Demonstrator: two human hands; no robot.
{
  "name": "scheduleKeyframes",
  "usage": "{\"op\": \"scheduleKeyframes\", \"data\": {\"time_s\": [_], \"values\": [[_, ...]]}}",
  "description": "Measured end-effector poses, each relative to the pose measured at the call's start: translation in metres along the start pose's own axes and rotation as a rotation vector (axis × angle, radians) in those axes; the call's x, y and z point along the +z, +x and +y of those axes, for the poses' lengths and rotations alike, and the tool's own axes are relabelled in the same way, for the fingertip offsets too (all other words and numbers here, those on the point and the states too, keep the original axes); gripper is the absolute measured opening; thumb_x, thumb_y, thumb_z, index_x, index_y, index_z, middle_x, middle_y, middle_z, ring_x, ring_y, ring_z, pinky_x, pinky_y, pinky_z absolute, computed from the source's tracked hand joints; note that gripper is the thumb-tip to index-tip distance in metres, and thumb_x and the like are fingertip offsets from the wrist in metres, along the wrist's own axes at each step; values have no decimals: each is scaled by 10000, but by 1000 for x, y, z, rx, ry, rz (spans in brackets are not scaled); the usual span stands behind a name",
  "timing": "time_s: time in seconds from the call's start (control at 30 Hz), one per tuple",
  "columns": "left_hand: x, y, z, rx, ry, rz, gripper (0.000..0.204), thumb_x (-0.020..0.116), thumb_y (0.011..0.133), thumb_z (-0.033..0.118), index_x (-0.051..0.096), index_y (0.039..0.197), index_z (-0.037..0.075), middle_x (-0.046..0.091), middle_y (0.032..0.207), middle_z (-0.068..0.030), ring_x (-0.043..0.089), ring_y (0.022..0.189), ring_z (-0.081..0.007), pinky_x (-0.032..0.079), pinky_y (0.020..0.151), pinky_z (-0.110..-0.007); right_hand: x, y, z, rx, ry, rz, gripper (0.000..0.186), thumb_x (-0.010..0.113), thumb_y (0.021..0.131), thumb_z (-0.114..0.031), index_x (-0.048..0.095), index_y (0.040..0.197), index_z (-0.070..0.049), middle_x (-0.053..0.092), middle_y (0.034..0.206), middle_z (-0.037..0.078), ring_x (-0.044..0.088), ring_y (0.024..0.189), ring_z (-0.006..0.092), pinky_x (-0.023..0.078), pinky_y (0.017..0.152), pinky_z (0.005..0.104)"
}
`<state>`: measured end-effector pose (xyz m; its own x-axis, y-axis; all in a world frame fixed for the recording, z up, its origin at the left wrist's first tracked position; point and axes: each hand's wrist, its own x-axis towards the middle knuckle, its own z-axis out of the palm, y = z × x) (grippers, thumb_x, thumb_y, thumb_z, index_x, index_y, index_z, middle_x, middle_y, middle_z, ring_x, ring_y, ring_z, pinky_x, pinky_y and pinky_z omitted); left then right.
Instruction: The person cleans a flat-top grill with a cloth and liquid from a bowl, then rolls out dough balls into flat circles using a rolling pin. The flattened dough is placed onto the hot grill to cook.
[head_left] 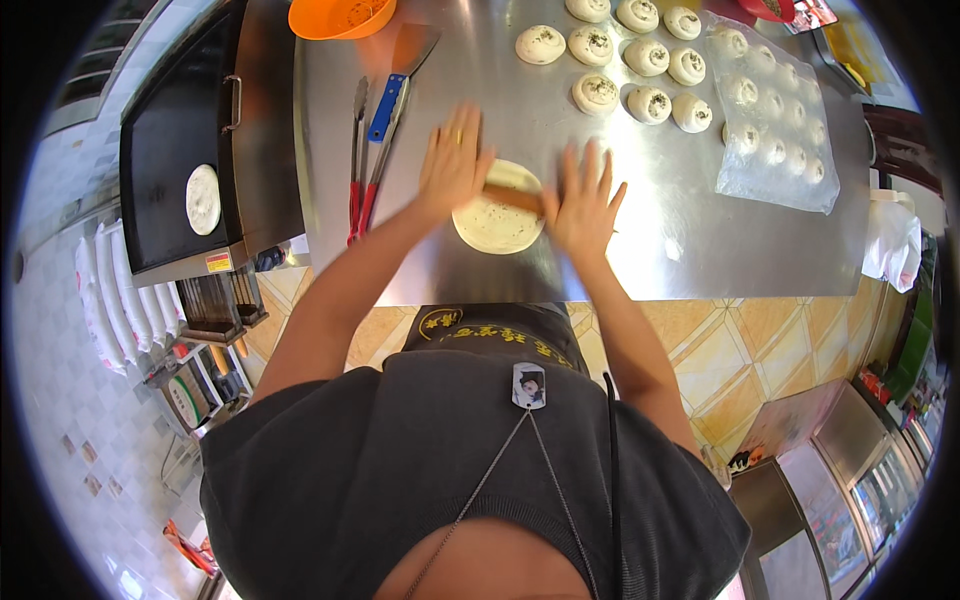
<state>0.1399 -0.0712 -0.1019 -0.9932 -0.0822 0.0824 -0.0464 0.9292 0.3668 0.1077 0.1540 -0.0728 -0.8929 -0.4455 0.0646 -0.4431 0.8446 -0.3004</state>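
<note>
A flat round of dough (490, 228) lies on the steel table near its front edge, pale with dark specks. Across it runs a wooden rolling pin (515, 197). The palm of my left hand (452, 165) rests over the pin's left end, fingers stretched forward and a ring on one of them. At the pin's right end lies my right hand (583, 205), its fingers spread and blurred by motion. Both hands press flat instead of wrapping round the pin, and they cover its two ends.
Tongs with red handles (356, 190) and a blue-handled spatula (390, 105) lie left of my hands. An orange bowl (342, 20) stands behind. Several dough balls (596, 94) sit back right, some under plastic film (775, 120). A griddle (160, 130) at left bears a flatbread (203, 200).
</note>
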Motion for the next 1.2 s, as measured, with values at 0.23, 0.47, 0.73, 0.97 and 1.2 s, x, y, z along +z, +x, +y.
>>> {"op": "scheduleKeyframes", "data": {"time_s": [0.23,0.47,0.73,0.97,1.2], "values": [[-10,-62,-1,81,7,-211,777,570,907,369,260,1492,-39,254,1563,-222,209,1466,-359,211,1147,-558,-5,-67,-17,-91,93,-184,623,558,919,-438,434,1447,-131,309,1552,152,204,1457,402,158,1084,713],[6,50,-14,2,-63,131,718,519,946,346,246,1495,-28,250,1563,-215,207,1462,-360,195,1160,-528,4,47,13,13,18,171,640,536,924,-417,410,1454,-83,279,1562,172,199,1451,406,166,1112,671],[-18,-77,11,-3,-51,-224,753,559,922,306,225,1491,-56,222,1565,-235,166,1474,-370,186,1158,-538,-7,-80,-10,-166,160,-101,586,651,835,-266,487,1350,-40,496,1380,126,449,1297,303,210,1101,646],[-28,-8,35,-83,-177,-239,504,684,824,223,536,1271,45,577,1242,-185,542,1153,-367,446,962,-446,-30,-86,3,-318,331,9,336,637,749,-33,618,1083,-67,628,999,55,595,944,237,427,911,420],[-32,38,36,-133,-101,-583,262,754,757,216,668,928,37,671,992,-137,643,946,-309,529,779,-399,-34,-92,8,-449,364,41,302,611,751,-57,637,1052,-49,631,975,58,597,911,230,447,823,370]]}}
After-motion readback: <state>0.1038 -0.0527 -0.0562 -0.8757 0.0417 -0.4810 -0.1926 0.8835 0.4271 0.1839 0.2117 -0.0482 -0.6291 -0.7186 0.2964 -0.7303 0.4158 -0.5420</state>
